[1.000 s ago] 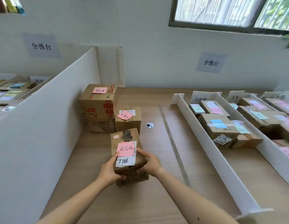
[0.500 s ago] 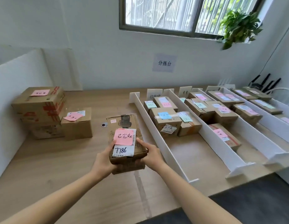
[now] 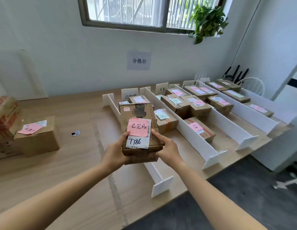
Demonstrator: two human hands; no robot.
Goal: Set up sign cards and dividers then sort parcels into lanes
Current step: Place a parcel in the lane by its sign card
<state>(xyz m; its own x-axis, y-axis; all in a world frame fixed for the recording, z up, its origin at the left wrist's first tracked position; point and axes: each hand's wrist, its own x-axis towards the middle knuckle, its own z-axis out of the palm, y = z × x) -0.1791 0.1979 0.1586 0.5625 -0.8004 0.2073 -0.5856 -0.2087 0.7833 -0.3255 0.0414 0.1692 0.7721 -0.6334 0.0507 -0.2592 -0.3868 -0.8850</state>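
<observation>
Brown cardboard parcel (image 3: pixel 137 113), pink note, white label 7786: held above near end of white board divider 1 (image 3: pixel 162 185). Left hand (image 3: pixel 114 151) and right hand (image 3: pixel 168 151) each grip a near corner, thumbs on top. Long axis runs away from body, parallel to lanes. Lane 1 (image 3: pixel 186 151), under white sign card (image 3: pixel 129 94), lies just ahead-right; right hand nearer. Note likely matches card.

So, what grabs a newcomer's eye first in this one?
The parcel at centre, gripped by the left hand and right hand, with its pink note reading 已完成 above a label marked 7786. Next, the white dividers slanting across the right half of the table, with sorted parcels in the lanes between them.
</observation>
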